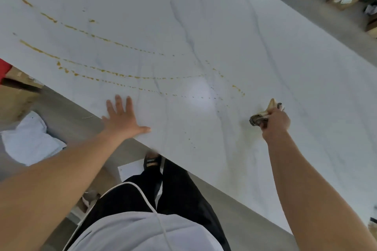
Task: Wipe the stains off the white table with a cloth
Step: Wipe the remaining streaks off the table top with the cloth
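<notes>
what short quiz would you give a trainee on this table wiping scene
1. True or false: the left hand lies flat, fingers spread, on the white veined table.
2. Who holds the crumpled stained cloth? A: the right hand. B: the left hand. C: nobody, it lies loose.
3. Fill in: most of the yellow-brown stain streaks lie to the person's ___ of the cloth.

Key: 1 true. 2 A. 3 left.

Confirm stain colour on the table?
Yellow-brown stains, in dotted arcs across the white table; head view.
</notes>
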A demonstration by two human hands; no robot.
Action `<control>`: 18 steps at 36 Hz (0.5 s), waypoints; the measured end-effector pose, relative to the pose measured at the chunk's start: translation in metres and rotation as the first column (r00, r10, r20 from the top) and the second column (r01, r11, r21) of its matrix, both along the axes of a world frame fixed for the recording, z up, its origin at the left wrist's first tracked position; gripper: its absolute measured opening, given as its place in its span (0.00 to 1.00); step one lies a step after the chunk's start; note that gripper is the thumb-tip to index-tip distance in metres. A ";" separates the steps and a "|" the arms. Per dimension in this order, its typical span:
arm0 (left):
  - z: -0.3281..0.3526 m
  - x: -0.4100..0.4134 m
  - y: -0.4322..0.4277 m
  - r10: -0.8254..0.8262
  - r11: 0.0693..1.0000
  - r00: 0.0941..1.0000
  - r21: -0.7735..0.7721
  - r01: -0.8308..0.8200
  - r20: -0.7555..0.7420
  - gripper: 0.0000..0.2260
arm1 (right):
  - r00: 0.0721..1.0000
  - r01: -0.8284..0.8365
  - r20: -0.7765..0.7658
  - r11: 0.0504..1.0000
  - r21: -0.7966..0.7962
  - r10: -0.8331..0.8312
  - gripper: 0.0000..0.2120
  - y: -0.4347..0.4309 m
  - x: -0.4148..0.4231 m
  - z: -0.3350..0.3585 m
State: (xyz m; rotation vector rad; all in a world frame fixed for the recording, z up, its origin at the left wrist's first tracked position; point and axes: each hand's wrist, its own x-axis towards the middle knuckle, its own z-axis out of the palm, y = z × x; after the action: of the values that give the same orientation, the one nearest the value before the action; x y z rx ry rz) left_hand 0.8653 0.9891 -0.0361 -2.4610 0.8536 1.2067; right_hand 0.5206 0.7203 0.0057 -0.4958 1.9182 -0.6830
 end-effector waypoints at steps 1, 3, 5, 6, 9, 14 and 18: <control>0.000 0.000 0.000 -0.008 1.000 1.000 0.010 0.008 0.005 0.63 | 0.995 -0.086 -0.046 0.995 -0.049 0.084 0.05 -0.010 0.007 -0.004; -0.003 -0.003 -0.002 -0.007 1.000 1.000 0.028 0.007 0.012 0.62 | 0.958 -0.272 -0.129 0.955 -0.117 0.257 0.09 -0.035 0.019 -0.015; -0.005 -0.006 -0.001 -0.006 0.999 1.000 0.040 0.006 0.016 0.60 | 0.857 -0.481 -0.268 0.869 -0.115 0.439 0.09 -0.056 0.030 -0.026; -0.006 -0.007 -0.001 -0.006 0.999 1.000 0.045 0.006 0.015 0.59 | 0.779 -0.583 -0.343 0.808 -0.091 0.524 0.07 -0.065 0.037 -0.030; -0.008 -0.008 -0.003 0.015 0.998 1.000 0.057 -0.015 0.015 0.59 | 0.420 -0.841 -0.561 0.538 0.055 0.713 0.12 -0.086 0.047 -0.049; -0.006 -0.009 -0.009 0.037 0.997 0.999 0.060 -0.039 0.027 0.60 | 0.188 -0.911 -0.663 0.381 0.159 0.725 0.13 -0.087 0.054 -0.071; -0.007 -0.010 -0.009 0.045 0.995 0.999 0.084 -0.047 0.030 0.61 | 0.233 -0.894 -0.672 0.427 0.136 0.703 0.12 -0.068 0.054 -0.074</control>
State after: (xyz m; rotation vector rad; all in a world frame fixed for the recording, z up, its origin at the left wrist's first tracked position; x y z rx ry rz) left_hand 0.8548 0.9797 -0.0426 -2.4361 0.7273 1.1955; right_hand 0.5746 0.6521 -0.0679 -2.0185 1.7520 -0.0036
